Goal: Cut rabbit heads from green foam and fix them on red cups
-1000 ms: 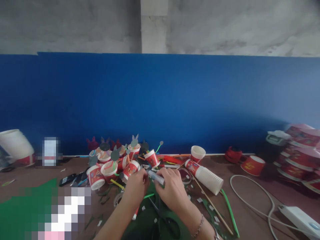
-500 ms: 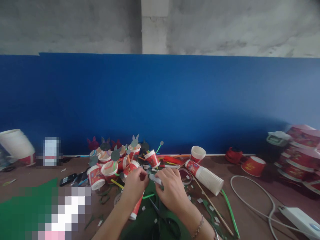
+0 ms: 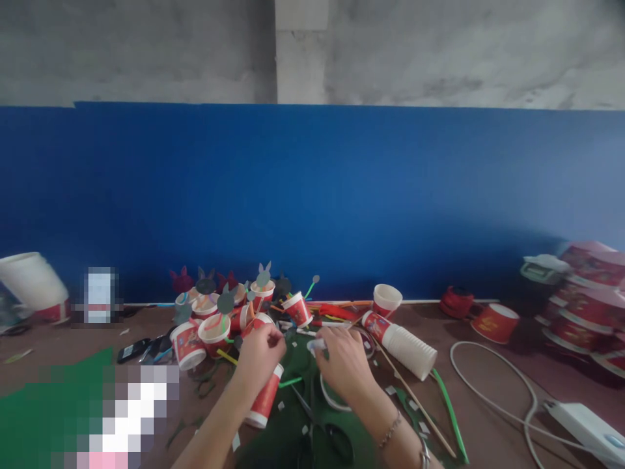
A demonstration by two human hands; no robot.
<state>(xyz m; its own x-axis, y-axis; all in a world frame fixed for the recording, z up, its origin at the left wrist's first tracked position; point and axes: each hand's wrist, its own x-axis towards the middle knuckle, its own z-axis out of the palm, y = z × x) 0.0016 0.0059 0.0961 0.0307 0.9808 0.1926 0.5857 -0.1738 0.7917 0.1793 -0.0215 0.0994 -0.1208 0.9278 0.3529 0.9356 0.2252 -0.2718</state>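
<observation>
My left hand point(image 3: 265, 352) is closed, thumb and fingertips pinched together; anything between them is too small to make out. Close by on the right, my right hand point(image 3: 342, 358) has its fingers curled round a small whitish tube-like thing point(image 3: 316, 344), which pokes out at the thumb side. A red paper cup point(image 3: 266, 398) lies on its side below my left hand, beside a green pipe cleaner point(image 3: 291, 382). Dark scissors point(image 3: 336, 443) rest on dark green sheet material point(image 3: 273, 446) between my forearms. Part of a pale ring point(image 3: 334, 402) shows under my right hand.
Several red-and-white cups with grey rabbit-head cutouts point(image 3: 263, 279) crowd the back left. A stack of nested cups point(image 3: 405, 350) lies right of my hands, beside a thin stick point(image 3: 415, 400). A pale cable point(image 3: 456, 374) loops near a white power strip point(image 3: 588, 430).
My hands have drawn apart: the left went slightly left, the right slightly right with the whitish tube-like thing. More of the lying red cup shows, and the pale ring has come into view.
</observation>
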